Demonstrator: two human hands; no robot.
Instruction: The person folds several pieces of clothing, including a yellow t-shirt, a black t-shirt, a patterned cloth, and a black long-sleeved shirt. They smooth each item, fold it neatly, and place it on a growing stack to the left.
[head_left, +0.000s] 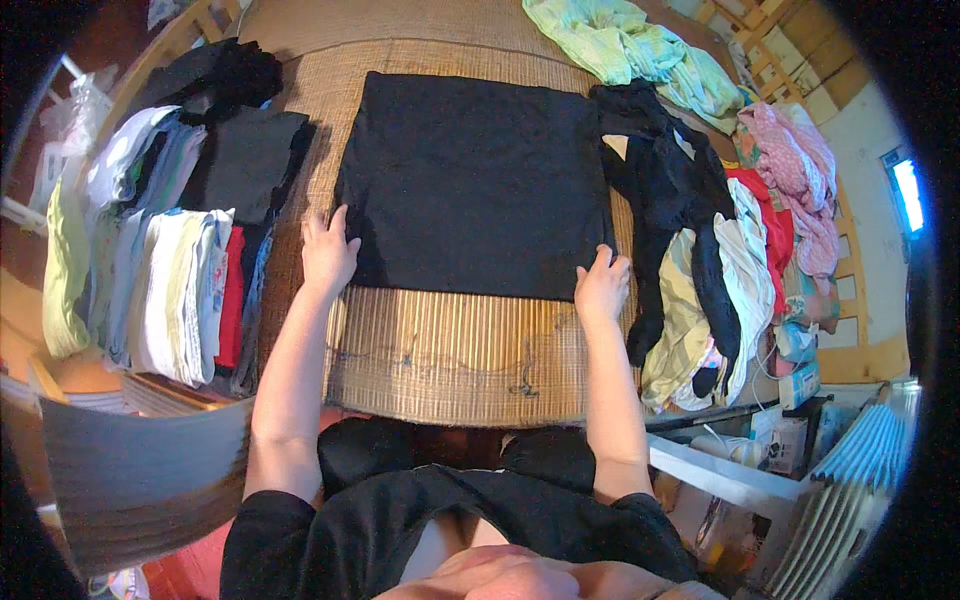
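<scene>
A black garment (480, 180) lies spread flat in a roughly square shape on the woven mat (450, 340) in front of me. At its left edge rests my left hand (329, 250), open, with fingers apart and the thumb side touching the cloth. My right hand (603, 284) is at the lower right corner, its fingers bent and closed on the fabric's edge. Whether the cloth has several layers, I cannot tell.
Folded clothes (180, 290) stand in rows at the left, with a dark folded stack (245, 160) behind. Loose black clothing (680, 190) and other crumpled garments (745, 260) pile up at the right. A pale green cloth (640, 55) lies at the back right.
</scene>
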